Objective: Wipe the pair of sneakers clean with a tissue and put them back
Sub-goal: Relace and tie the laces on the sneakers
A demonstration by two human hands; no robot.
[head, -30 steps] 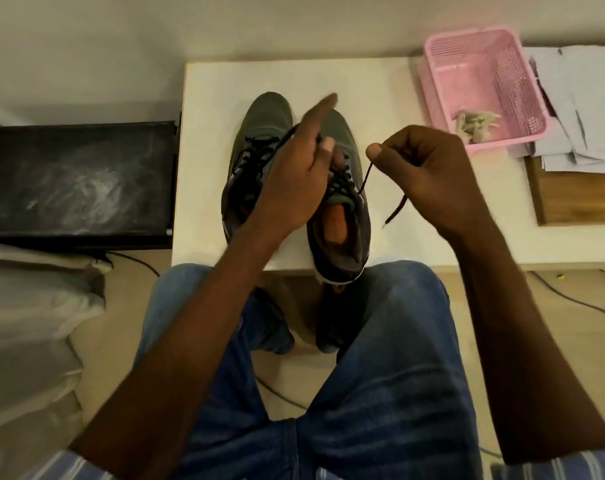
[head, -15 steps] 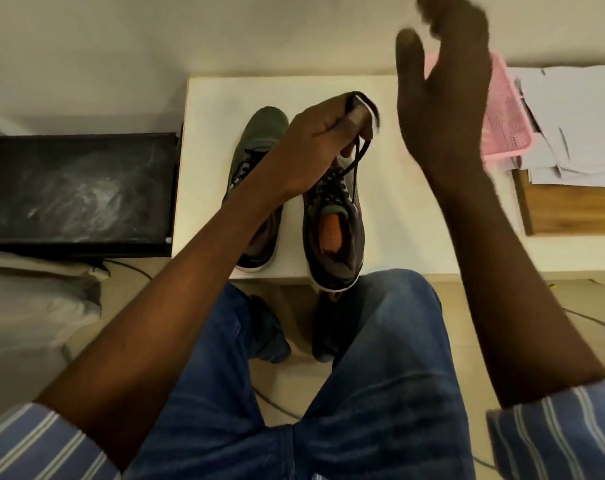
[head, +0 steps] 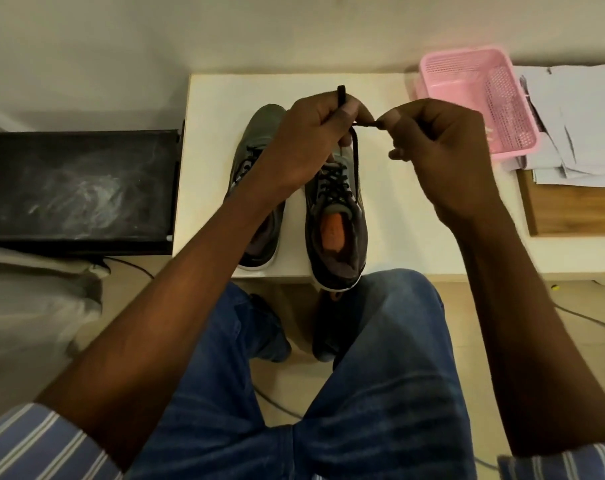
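Above the right sneaker [head: 335, 220], left hand [head: 311, 140] and right hand [head: 432, 147] pinching its lace [head: 354, 150]

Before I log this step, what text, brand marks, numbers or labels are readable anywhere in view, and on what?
None can be read.
Orange insole of the right sneaker: faint marks, too blurred to read.
Papers beside the pink basket: any print is too small to make out.
Left sneaker, black lace held by the left hand and right hand, and dark panel: no visible lettering.
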